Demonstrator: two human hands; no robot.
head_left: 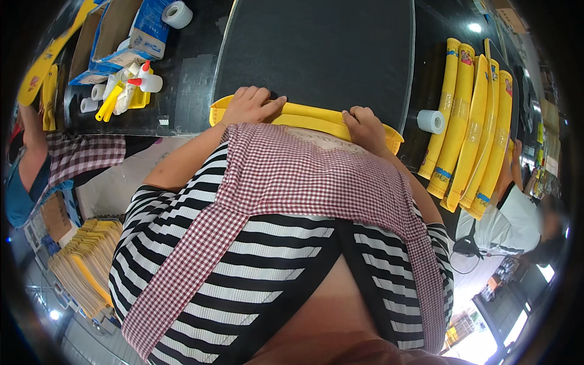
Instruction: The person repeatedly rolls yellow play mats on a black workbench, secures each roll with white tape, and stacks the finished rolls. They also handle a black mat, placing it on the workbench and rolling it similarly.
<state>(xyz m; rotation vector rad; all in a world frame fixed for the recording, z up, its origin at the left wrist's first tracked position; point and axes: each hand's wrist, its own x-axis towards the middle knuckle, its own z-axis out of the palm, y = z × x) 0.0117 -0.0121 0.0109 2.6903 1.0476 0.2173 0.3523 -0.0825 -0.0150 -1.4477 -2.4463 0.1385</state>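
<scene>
A rolled yellow sheet (311, 117) lies crosswise at the near edge of a black work board (316, 55), close against my apron. My left hand (249, 107) is curled over its left part, with the thumb stretched along the top. Toward the right end, my right hand (367, 129) grips the roll with bent fingers. A small dark thing shows by my left fingertips; what it is I cannot tell. The apron hides part of the roll's near side.
Several taped yellow rolls (468, 128) lie at the right beside a white tape roll (431, 121). At the left are a blue box (149, 36), a red-tipped white bottle (149, 83) and a yellow tray (141, 99). People stand at both sides; yellow sheets (85, 261) are stacked behind left.
</scene>
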